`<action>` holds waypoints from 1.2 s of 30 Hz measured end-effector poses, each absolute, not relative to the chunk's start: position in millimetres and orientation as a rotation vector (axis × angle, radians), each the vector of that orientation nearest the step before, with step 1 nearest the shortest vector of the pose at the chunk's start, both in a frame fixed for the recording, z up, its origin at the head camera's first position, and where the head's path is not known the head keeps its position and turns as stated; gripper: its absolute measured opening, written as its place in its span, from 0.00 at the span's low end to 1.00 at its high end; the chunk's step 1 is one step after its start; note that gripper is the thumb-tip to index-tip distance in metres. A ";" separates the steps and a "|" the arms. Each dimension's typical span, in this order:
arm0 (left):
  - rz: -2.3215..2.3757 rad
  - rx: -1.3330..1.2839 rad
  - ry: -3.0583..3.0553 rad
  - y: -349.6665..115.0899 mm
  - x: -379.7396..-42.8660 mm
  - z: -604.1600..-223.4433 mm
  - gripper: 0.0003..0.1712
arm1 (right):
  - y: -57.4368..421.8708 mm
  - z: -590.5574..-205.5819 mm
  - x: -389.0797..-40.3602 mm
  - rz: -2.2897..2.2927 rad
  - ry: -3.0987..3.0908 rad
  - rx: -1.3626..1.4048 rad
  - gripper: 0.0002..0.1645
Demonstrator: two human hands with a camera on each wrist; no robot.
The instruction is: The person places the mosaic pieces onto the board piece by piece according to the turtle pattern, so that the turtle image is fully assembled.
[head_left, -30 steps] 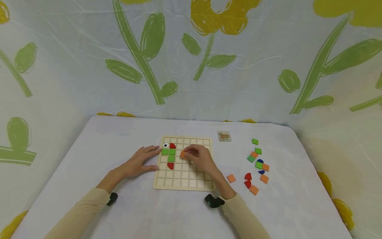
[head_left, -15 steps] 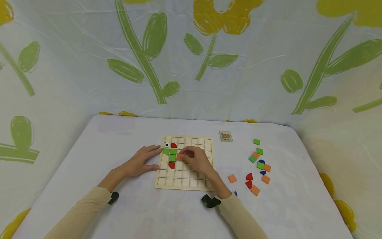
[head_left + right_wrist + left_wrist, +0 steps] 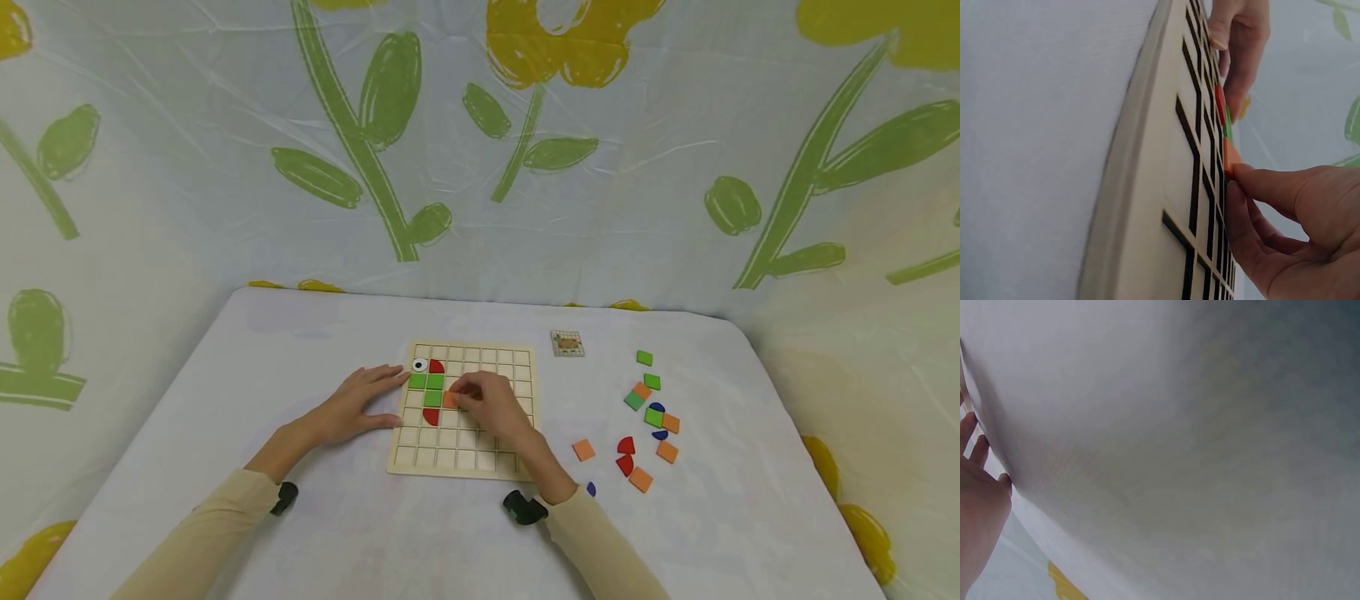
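My right hand [image 3: 495, 406] pinches an orange square tile [image 3: 450, 399] between thumb and fingers at the wooden grid board [image 3: 465, 477], just right of a green tile [image 3: 432, 398]. In the right wrist view the orange tile [image 3: 1230, 155] stands tilted, its lower part close to the grid. Fingers spread, my left hand [image 3: 352, 408] lies at the board's left edge, fingertips touching its rim. Other pieces lie in the grid: a round eye tile [image 3: 419, 365], a red quarter-circle [image 3: 436, 367], two more green squares [image 3: 426, 381] and a lower red quarter-circle [image 3: 431, 417].
A small picture card [image 3: 567, 342] lies behind the board to the right. Loose orange, green, red and blue pieces are scattered right of the board, among them an orange tile [image 3: 583, 450] and a red quarter-circle [image 3: 626, 446]. A blue piece [image 3: 591, 489] lies beside the right sleeve.
My right hand has brought the orange tile left and slightly toward me, up beside the green tile. A blue piece has come into view by the right wrist. The left hand stays put.
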State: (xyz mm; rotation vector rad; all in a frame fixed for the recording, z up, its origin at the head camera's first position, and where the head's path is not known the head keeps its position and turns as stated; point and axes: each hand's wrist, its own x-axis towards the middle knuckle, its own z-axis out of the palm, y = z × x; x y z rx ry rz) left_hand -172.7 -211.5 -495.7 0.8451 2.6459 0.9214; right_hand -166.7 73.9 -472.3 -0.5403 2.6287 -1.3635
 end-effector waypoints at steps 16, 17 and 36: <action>0.912 0.851 2.655 -210.2 -173.5 -498.7 0.45 | 80.1 -472.6 -161.7 -1.381 2.663 -0.559 0.07; 0.911 0.851 2.657 -210.2 -173.5 -498.8 0.46 | 81.8 -472.4 -161.1 -1.386 2.665 -0.554 0.07; 0.909 0.850 2.654 -210.7 -173.5 -497.3 0.47 | 128.4 -465.1 -146.7 -1.432 2.701 -0.548 0.06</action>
